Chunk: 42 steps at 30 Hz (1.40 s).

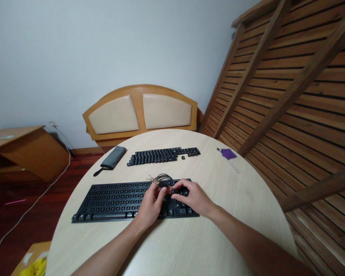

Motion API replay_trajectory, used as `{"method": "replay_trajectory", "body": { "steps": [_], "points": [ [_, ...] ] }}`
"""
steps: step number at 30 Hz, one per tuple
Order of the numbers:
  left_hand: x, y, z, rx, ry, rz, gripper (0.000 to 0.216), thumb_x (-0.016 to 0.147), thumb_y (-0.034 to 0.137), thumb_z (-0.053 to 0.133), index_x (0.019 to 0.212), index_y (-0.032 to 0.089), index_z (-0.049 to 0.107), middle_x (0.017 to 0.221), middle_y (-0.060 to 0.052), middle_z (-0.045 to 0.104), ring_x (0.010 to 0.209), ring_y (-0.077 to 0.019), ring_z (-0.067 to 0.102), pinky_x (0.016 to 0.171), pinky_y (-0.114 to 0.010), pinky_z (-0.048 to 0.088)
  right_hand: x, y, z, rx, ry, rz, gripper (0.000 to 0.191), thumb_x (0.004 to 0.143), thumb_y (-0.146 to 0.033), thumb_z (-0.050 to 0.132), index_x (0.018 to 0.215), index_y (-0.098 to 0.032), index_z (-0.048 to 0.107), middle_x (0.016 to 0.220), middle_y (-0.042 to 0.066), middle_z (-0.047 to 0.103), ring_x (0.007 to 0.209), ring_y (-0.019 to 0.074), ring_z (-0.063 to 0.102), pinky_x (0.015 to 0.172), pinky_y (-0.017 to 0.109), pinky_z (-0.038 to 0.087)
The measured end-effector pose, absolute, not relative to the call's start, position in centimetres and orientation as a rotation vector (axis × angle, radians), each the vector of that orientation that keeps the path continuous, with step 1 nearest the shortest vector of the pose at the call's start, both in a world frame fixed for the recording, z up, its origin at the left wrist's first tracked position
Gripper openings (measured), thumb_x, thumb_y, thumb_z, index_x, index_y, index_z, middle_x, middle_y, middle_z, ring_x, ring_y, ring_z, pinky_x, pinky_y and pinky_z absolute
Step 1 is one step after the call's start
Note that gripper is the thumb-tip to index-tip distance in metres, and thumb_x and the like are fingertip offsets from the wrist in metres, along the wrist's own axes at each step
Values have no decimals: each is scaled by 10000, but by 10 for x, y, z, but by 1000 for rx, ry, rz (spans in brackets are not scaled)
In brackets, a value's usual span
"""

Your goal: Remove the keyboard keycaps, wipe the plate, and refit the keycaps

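A black keyboard (pixel 112 199) lies on the round pale table (pixel 224 214), most of its keycaps off. Removed black keycaps (pixel 162 155) are laid in rows farther back. My left hand (pixel 151 205) is over the keyboard's right part, fingers pinched on a small black keycap (pixel 163 184) near the top edge. My right hand (pixel 191 197) rests curled on the numpad area, fingertips pressed on a key (pixel 174 190). A coiled cable (pixel 161 177) sits just behind the hands.
A grey pouch (pixel 113 157) lies at the table's back left, a purple brush-like tool (pixel 228 154) at the back right. Behind the table stand a wooden headboard (pixel 140 111), a slatted wooden frame (pixel 290 96) and a low cabinet (pixel 23 149).
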<state>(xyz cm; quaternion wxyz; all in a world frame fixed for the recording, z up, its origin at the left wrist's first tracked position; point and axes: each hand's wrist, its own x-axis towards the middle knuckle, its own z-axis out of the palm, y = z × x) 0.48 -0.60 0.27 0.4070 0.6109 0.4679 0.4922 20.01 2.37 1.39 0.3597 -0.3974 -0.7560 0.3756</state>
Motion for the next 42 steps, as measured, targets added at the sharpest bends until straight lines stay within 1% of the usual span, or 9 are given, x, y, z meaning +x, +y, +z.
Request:
{"method": "replay_trajectory", "body": {
  "steps": [6, 9, 14, 20, 23, 27, 30, 36, 42],
  "points": [
    [2, -4, -3, 1529, 1196, 1256, 304, 950, 445, 587, 1006, 157, 666, 997, -98, 749, 924, -243, 698, 868, -352, 537, 202, 25, 13, -1016, -1956, 934, 164, 862, -275, 700, 1020, -234, 693, 1008, 9, 751, 965, 189, 687, 889, 310, 504],
    [1, -5, -3, 1546, 1173, 1240, 302, 959, 427, 580, 1020, 150, 685, 1026, -107, 750, 942, -243, 696, 884, -355, 533, 202, 26, 13, -988, -1948, 957, 156, 848, -230, 702, 1003, -225, 689, 1005, 12, 749, 972, 190, 687, 900, 311, 502],
    [0, -5, 0, 1581, 1169, 1237, 301, 952, 414, 593, 1026, 145, 707, 1043, -112, 754, 944, -248, 701, 860, -347, 540, 202, 26, 12, -997, -1926, 967, 167, 816, -199, 726, 979, -232, 702, 1012, 5, 751, 987, 195, 685, 921, 320, 498],
    [0, -3, 0, 1529, 1217, 1214, 328, 928, 442, 625, 985, 133, 721, 966, -117, 777, 888, -258, 720, 838, -358, 548, 202, 26, 12, -1022, -1903, 990, 190, 852, -236, 694, 1040, -238, 722, 1048, 19, 756, 1015, 204, 684, 964, 347, 495],
    [1, -2, 2, 1503, 1204, 1198, 344, 921, 457, 631, 961, 129, 729, 945, -115, 781, 868, -255, 723, 826, -350, 551, 203, 26, 10, -995, -1902, 1017, 195, 860, -218, 675, 1050, -239, 717, 1054, 21, 753, 1018, 202, 683, 965, 349, 500],
    [1, -2, 2, 1557, 1177, 1181, 315, 928, 432, 632, 979, 141, 742, 1011, -105, 775, 934, -250, 713, 857, -334, 538, 203, 28, 8, -969, -1886, 1030, 206, 846, -168, 656, 1029, -246, 712, 1069, 12, 753, 1035, 193, 682, 984, 354, 497],
    [0, -2, 0, 1569, 1174, 1190, 299, 930, 415, 631, 1003, 147, 741, 1032, -99, 770, 950, -248, 709, 866, -328, 535, 203, 28, 9, -963, -1887, 1016, 209, 834, -172, 661, 1025, -239, 715, 1079, 21, 754, 1048, 200, 683, 994, 364, 496],
    [1, -1, -2, 1510, 1200, 1198, 327, 900, 445, 658, 966, 134, 732, 983, -108, 776, 910, -256, 719, 846, -339, 547, 203, 26, 14, -1020, -1888, 1020, 202, 835, -210, 676, 1027, -235, 735, 1039, 24, 766, 1000, 200, 696, 952, 351, 511],
    [3, -2, 1, 1465, 1228, 1208, 352, 876, 473, 682, 939, 129, 714, 928, -112, 782, 873, -261, 729, 829, -354, 558, 202, 27, 13, -1068, -1829, 1120, 189, 833, -253, 700, 1014, -231, 751, 1010, 28, 772, 956, 203, 704, 896, 346, 533]
  ]
}}
